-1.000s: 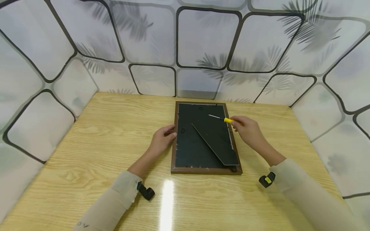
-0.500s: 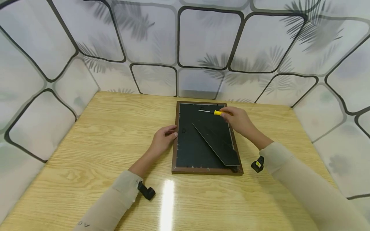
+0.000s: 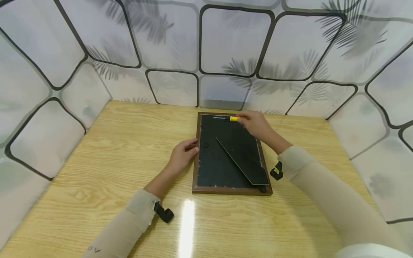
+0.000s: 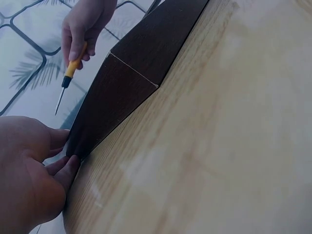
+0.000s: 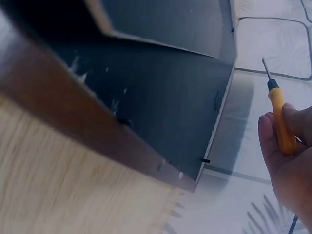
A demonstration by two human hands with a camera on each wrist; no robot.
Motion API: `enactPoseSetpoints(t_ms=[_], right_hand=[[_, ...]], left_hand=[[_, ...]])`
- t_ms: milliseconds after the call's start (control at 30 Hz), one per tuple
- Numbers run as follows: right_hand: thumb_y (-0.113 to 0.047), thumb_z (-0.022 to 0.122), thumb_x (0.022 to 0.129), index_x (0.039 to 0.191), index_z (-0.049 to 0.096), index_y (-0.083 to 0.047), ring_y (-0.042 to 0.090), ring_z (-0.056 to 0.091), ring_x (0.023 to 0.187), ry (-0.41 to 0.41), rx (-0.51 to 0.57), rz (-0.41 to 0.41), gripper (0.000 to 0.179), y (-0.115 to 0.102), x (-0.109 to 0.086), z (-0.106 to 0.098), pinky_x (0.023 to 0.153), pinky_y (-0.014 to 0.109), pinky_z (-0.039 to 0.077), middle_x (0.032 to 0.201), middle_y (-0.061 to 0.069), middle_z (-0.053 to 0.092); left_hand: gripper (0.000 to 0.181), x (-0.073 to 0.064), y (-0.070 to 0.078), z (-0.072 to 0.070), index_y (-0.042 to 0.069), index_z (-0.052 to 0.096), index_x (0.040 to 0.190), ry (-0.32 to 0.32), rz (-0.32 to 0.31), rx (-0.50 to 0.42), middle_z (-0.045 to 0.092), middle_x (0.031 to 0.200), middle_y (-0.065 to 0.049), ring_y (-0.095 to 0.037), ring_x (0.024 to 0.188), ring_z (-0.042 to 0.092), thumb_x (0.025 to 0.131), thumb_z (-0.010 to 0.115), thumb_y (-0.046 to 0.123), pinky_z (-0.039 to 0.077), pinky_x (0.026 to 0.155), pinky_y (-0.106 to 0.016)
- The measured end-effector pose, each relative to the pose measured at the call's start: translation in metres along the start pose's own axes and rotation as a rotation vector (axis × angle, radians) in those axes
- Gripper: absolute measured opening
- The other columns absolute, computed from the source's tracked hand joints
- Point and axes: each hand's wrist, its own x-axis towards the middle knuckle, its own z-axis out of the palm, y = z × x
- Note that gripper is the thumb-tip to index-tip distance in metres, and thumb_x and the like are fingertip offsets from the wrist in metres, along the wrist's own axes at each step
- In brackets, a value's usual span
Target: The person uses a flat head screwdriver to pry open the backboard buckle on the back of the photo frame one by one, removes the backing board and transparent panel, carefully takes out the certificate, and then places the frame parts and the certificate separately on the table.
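A brown picture frame [image 3: 232,191] lies face down on the table, its black backing board [image 3: 209,168] upward. The dark easel stand [image 3: 246,163] on the backing slants from the centre to the lower right. My left hand [image 3: 181,156] grips the frame's left edge, and the left wrist view shows the fingertips against its side. My right hand [image 3: 255,125] holds a screwdriver [image 3: 234,118] with a yellow handle above the far end of the frame. Its metal shaft points left. In the right wrist view, the screwdriver [image 5: 279,109] sits between thumb and fingers, apart from the backing.
The light wood table [image 3: 129,143] reaches back to a white wall [image 3: 229,43] patterned with dark outlines and leaves. Small black metal tabs, such as one tab [image 5: 206,161], stick out along the frame's inner edge. Black wrist cameras sit on both sleeves.
My right hand has carried the screwdriver left and away from me, from the frame's right side to its far end. The left hand and the frame stay in place.
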Motion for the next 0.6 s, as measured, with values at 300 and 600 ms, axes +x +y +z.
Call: enactPoseSetpoints(t_ms=[300, 600], right_hand=[[-0.018, 0.057, 0.104, 0.136, 0.062, -0.003, 0.032, 0.071, 0.096, -0.075, 0.015, -0.025, 0.035, 0.004, 0.014, 0.021, 0.083, 0.043, 0.059, 0.132, 0.018, 0.063], [-0.019, 0.059, 0.103, 0.135, 0.064, -0.006, 0.028, 0.071, 0.094, -0.106, -0.015, -0.002, 0.035, 0.002, 0.02, 0.034, 0.08, 0.04, 0.059, 0.129, 0.017, 0.065]], left_hand=[[0.046, 0.0, 0.0, 0.0, 0.005, 0.054, 0.145, -0.015, 0.001, 0.003, 0.058, 0.14, -0.019, -0.034, 0.13, 0.056, 0.101, 0.062, 0.013, 0.046, 0.11, -0.046], [0.047, 0.001, 0.0, 0.0, 0.003, 0.053, 0.146, -0.013, 0.004, 0.022, 0.057, 0.14, -0.019, -0.034, 0.13, 0.056, 0.101, 0.062, 0.013, 0.045, 0.11, -0.046]])
